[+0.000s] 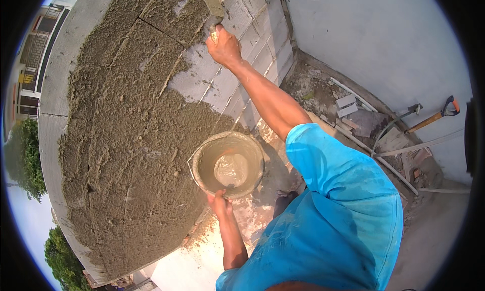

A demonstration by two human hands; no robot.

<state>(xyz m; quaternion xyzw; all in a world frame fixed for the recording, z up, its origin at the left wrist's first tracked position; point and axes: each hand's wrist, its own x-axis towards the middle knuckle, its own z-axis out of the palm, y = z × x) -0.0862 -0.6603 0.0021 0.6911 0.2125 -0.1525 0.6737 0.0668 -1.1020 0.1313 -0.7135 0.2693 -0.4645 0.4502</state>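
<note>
My right hand (224,47) is raised to the upper part of a block wall (237,18), fingers wrapped round the handle of a trowel (212,3). The trowel's mortar-smeared blade points up, close to the wall; whether it touches cannot be told. Lower down, my left hand (220,204) grips the rim of a round bucket (202,162), its fingers partly hidden by the rim. Inside, wet grey mortar (231,170) covers the bottom and coats the sides. Rough mortar (126,134) covers most of the wall on the left; bare pale blocks show near my right forearm.
A shovel (427,123) with an orange grip leans by the white wall (379,43) on the right. Near it lie pale pipes (396,174), a hose (384,134) and broken blocks (346,105). Trees (25,159) and a building (33,63) show beyond the wall's left edge.
</note>
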